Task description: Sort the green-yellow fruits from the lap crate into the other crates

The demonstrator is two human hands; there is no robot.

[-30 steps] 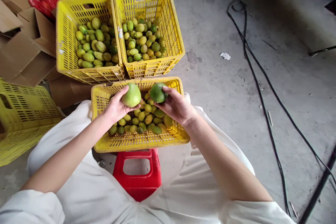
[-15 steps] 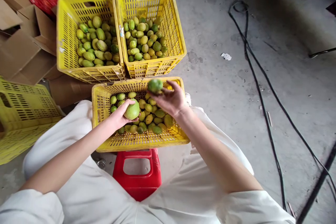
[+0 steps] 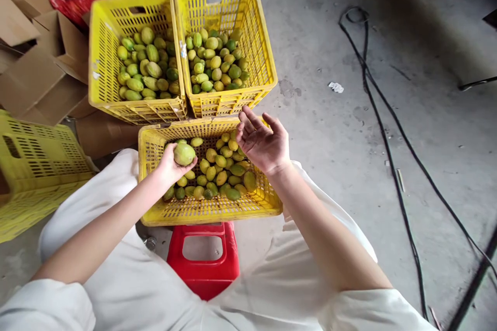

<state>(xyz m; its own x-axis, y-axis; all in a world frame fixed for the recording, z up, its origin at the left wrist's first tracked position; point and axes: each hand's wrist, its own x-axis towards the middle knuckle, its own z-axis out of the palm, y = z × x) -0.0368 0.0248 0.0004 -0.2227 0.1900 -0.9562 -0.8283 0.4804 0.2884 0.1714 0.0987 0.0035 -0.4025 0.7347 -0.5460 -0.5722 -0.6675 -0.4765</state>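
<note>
My left hand point(image 3: 173, 165) is closed around a large, pale green lemon point(image 3: 184, 154), above the left part of the near yellow crate point(image 3: 149, 215). My right hand point(image 3: 264, 142) is over that crate's far right corner, palm turned up, fingers spread, with nothing in it. Below the hands, yellow and green lemons point(image 3: 222, 178) lie loose on the crate's floor; my hands hide some of them. The crate is tilted toward me, above a red plastic stool point(image 3: 204, 264).
Two deeper yellow crates stand side by side beyond, the left one point(image 3: 101, 90) and the right one point(image 3: 267, 70), both holding green-yellow lemons. Another yellow crate point(image 3: 42, 155) and cardboard boxes point(image 3: 34, 83) are at left. A black cable point(image 3: 392, 165) crosses the floor at right.
The green lemon has left my right hand, which is now open; where it landed I cannot tell. My left hand has shifted slightly left, keeping its lemon.
</note>
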